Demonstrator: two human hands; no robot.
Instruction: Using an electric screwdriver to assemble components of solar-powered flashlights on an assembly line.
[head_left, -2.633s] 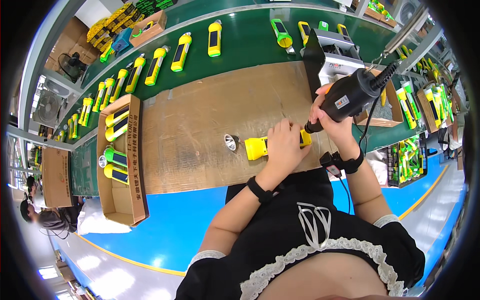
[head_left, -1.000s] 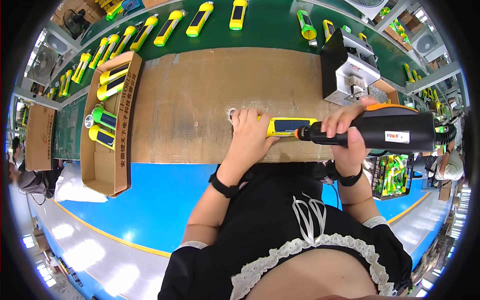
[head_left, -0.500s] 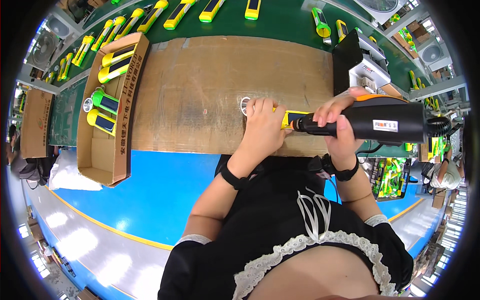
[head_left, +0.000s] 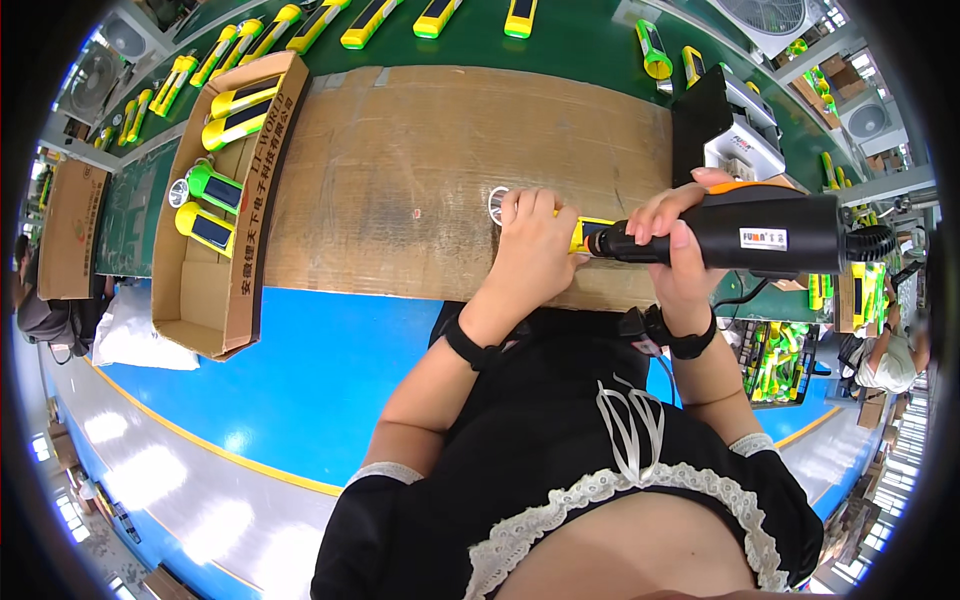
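Note:
A yellow flashlight with a dark solar panel [head_left: 592,234] lies on the cardboard sheet in front of me. My left hand [head_left: 538,240] is wrapped round it just behind its round clear head [head_left: 498,206], hiding much of the body. In my right hand [head_left: 677,228] is a black electric screwdriver [head_left: 765,235] with an orange strip, held level. Its tip touches or nearly touches the near side of the flashlight, close to my left fingertips; the exact contact point is too small to make out.
An open cardboard box [head_left: 190,325] at the left holds several flashlights. More flashlights [head_left: 370,22] line the green table at the back. A black and white holder [head_left: 735,130] stands at the right, above a crate of yellow-green parts [head_left: 780,365]. Another person [head_left: 888,360] is at the far right.
The view has shifted slightly. Both hands keep their hold on the flashlight and the electric screwdriver, with the tool's tip staying at the flashlight's side.

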